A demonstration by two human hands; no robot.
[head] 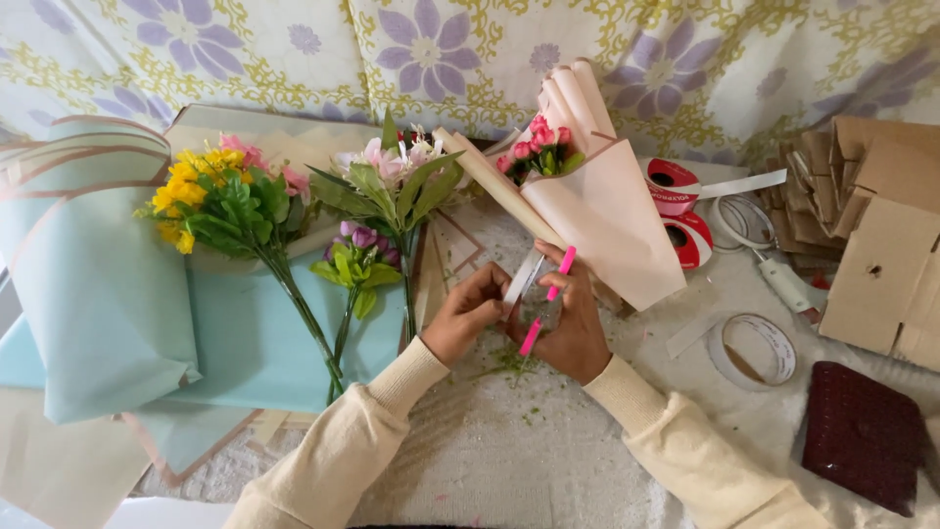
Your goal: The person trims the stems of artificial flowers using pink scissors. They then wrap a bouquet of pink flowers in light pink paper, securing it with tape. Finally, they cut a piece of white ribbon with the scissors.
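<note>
Two hands meet at the middle of the work surface, over the lower end of a small bouquet wrapped in pale pink paper (607,211). The right hand (573,328) is closed around a pink-handled tool (548,299), possibly a cutter, and also seems to grip a small clear piece I cannot make out. The left hand (468,312) pinches its fingertips together on a white strip of tape (522,276) that runs up toward the wrap. The bouquet lies tilted, its pink buds pointing away from the person. Green crumbs (504,364) dot the white cloth just below the hands. Left of them, loose artificial flowers (230,201) lie on pale blue paper (93,294). To the right sit red ribbon spools (676,186), a tape roll (754,351), cardboard pieces (876,245) and a dark red pouch (862,436).
</note>
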